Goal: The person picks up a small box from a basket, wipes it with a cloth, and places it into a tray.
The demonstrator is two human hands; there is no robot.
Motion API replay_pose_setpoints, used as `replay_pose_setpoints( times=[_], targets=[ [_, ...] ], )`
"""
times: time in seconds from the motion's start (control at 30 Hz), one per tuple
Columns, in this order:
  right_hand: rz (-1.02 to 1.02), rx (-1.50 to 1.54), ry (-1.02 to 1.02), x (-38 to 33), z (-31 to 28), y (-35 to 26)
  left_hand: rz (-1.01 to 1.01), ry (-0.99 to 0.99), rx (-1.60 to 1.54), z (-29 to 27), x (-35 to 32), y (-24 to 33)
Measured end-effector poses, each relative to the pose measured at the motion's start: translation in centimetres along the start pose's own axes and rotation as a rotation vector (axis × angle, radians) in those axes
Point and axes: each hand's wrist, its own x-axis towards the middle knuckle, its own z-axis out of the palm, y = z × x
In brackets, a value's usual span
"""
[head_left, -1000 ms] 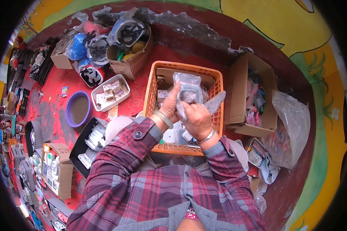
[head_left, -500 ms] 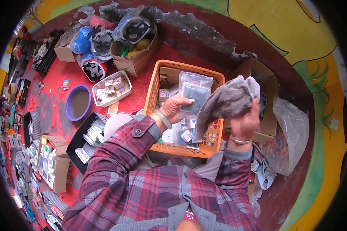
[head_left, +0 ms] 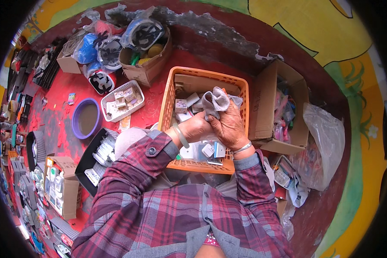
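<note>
Over the orange basket [head_left: 240, 81], my two hands are close together and touching. My right hand [head_left: 231, 129] is closed on a bunched grey cloth [head_left: 216, 102], whose folds stick up above the fingers. My left hand [head_left: 195, 128], a bangle on its wrist, curls in against the right one with its fingertips hidden. A bit of clear plastic [head_left: 236, 100] shows beside the cloth, seemingly the bag of the dark flat packet, which is otherwise covered. Inside the basket lie small boxes [head_left: 181, 105] and a white square piece [head_left: 207, 150].
Right of the basket stands a cardboard box [head_left: 265, 103] of bagged goods, with a clear plastic sheet [head_left: 324, 146] beside it. To the left are a white tray [head_left: 135, 105], a purple-rimmed basin [head_left: 74, 118] and a black bin [head_left: 84, 159]. Bagged helmets [head_left: 142, 34] sit farther back.
My right hand has brought the cloth left and down to my left hand, and the cloth is now bunched. The bagged packet, plain to see before, is mostly hidden behind hands and cloth.
</note>
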Motion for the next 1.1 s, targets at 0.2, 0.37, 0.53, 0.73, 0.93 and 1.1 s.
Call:
replay_pose_setpoints(
  times=[0.2, 0.37, 0.53, 0.73, 0.93, 1.1],
  targets=[
    [0.062, -0.041, -0.026, -0.1, -1.8, 1.2, -0.086, -0.099, -0.006, -0.6, -0.1, -0.5],
    [0.497, 0.223, -0.247, -1.2, -2.6, 3.9, -0.154, -0.206, 0.081, -0.3, -0.5, -0.2],
    [0.673, 0.693, -0.179, -1.6, -3.5, 4.3, -0.156, -0.214, 0.046, 0.1, -0.9, 0.5],
    [0.907, 0.853, 0.148, -2.2, -4.4, 6.4, 0.013, -0.128, -0.136, 0.6, -1.0, 1.8],
    [0.611, 1.442, 0.408, -1.6, -7.9, 4.5, -0.077, -0.034, -0.065, 0.2, -0.5, 1.5],
    [0.56, 1.374, 0.128, -2.4, -8.0, 4.2, -0.241, -0.011, -0.037, -0.6, -0.7, 1.4]
  ],
)
